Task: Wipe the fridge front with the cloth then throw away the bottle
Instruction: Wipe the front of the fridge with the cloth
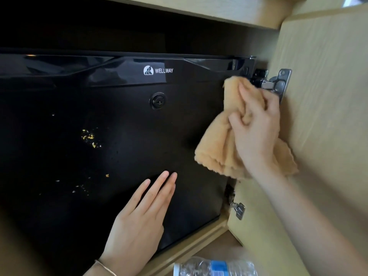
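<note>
Right hand up at two o'clock, fingers bunched tight around the tan cloth, pressing it on the black fridge door near the upper hinge. Left hand flat on the door at six o'clock, fingers straight and close together, holding nothing. Yellow crumbs stuck at nine o'clock. Plastic bottle lying on its side at five o'clock, below the door, untouched.

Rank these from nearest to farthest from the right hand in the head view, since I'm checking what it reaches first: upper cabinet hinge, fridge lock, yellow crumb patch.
From the right hand, bunching the cloth:
1. Upper cabinet hinge, just above the hand, on the cabinet door.
2. Fridge lock, leftward, mid-door.
3. Yellow crumb patch, farthest left on the fridge front.
</note>
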Available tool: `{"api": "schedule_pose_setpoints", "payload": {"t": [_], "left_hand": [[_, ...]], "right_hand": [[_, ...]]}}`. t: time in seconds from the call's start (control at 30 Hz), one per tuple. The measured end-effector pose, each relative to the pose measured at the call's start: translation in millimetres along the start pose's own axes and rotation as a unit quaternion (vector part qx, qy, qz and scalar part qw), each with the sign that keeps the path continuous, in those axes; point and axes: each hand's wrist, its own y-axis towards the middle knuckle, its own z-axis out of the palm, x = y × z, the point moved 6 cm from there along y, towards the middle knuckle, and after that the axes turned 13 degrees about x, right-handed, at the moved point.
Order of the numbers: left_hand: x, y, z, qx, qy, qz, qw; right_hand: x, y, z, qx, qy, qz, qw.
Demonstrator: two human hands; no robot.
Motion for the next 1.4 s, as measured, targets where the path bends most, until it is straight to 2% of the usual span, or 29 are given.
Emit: {"api": "schedule_pose_setpoints", "payload": {"t": [0.07, 0.2, 0.3, 0.4, 0.5, 0.57, 0.63, 0.8, 0.9, 1.03, 1.17, 1.3, 1.4], "left_hand": [[1, 0, 1, 0.005, -0.007, 0.001, 1.000], [0, 1, 0, 0.009, -0.014, 0.006, 1.000], [2, 1, 0, 0.020, -0.024, 0.008, 0.999], [3, 1, 1, 0.024, -0.035, 0.005, 0.999], [3, 1, 2, 0.018, -0.035, 0.006, 0.999], [4, 0, 3, 0.026, -0.041, 0.003, 0.999], [4, 0, 2, 0.027, -0.040, 0.002, 0.999], [3, -3, 3, 0.017, -0.021, 0.001, 1.000], [3, -3, 3, 0.006, -0.023, -0.003, 1.000], [3, -2, 1, 0.001, -0.025, -0.006, 1.000], [1, -2, -1, 0.017, 0.004, -0.001, 1.000], [1, -7, 0, 0.041, 0.008, 0.005, 0.999], [2, -16, 0, 0.036, 0.001, 0.013, 0.999]], "right_hand": [[5, 4, 4, 0.003, -0.013, 0.010, 1.000], [6, -56, 27, 0.082, -0.063, -0.126, 0.987], [-8, -88, 33, 0.152, -0.106, -0.169, 0.968], [-4, -64, 15, 0.108, -0.105, -0.175, 0.973], [5, -18, 7, 0.032, -0.072, -0.107, 0.991], [8, -17, 13, 0.014, -0.075, -0.092, 0.993], [3, -39, 25, 0.024, -0.090, -0.128, 0.987], [-19, -89, 37, 0.126, -0.101, -0.186, 0.969], [12, -61, 20, 0.069, -0.066, -0.196, 0.976], [53, -25, 20, 0.011, -0.040, -0.151, 0.988], [41, -72, 41, 0.043, -0.110, -0.256, 0.959], [19, -97, 44, 0.127, -0.124, -0.276, 0.945], [42, -71, 26, 0.075, -0.095, -0.270, 0.955]]}}
